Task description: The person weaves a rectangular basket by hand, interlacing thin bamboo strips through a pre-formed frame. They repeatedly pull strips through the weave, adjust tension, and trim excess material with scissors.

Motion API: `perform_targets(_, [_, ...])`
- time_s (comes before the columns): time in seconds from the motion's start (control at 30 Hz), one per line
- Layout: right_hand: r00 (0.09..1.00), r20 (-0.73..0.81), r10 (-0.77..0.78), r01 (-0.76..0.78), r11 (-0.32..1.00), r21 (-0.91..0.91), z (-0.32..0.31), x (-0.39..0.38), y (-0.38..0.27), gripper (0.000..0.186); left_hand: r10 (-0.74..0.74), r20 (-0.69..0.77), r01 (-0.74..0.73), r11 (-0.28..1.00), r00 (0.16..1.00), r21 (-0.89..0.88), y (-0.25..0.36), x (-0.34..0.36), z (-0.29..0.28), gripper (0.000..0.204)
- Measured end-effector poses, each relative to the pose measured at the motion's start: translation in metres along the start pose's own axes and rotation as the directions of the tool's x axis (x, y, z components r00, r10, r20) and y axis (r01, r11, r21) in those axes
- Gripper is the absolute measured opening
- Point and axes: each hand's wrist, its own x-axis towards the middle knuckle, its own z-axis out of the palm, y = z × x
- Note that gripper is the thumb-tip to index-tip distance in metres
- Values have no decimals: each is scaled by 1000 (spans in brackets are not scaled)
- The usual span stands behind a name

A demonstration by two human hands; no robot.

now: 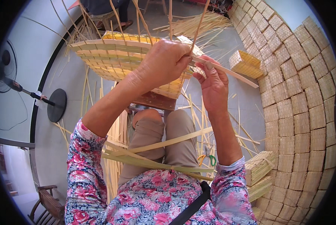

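Observation:
A half-woven bamboo basket (112, 56) rests on a small brown wooden stool (156, 99) in front of my knees, its thin upright stakes (170, 18) standing above the rim. My left hand (164, 62) is closed at the basket's right corner, thumb and fingertips pinching the end of a pale flat bamboo strip (235, 74) beside a stake. Farther along that strip, my right hand (214, 82) pinches it between thumb and fingers, palm turned toward me. The strip's free end points to the right. Part of the rim is hidden behind my left hand.
Loose bamboo strips (164, 141) lie across my lap. Scissors with green and orange handles (212, 160) are beside my thigh. Stacked woven baskets (301, 103) line the right wall. A standing fan (56, 105) is at left, a wooden chair (50, 204) lower left. Another person (115, 7) sits beyond.

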Motion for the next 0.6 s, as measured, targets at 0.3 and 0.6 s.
perform_targets(0.3, [969,49,-244,244,894,-376,3,-22,-2,27,-17,-42,14,997,999,-72,8,0,4,15])
perform_targets(0.6, [735,235,-636,570,391,-723,21,-27,18,22,-45,-107,36,996,993,-86,13,-10,3,12])
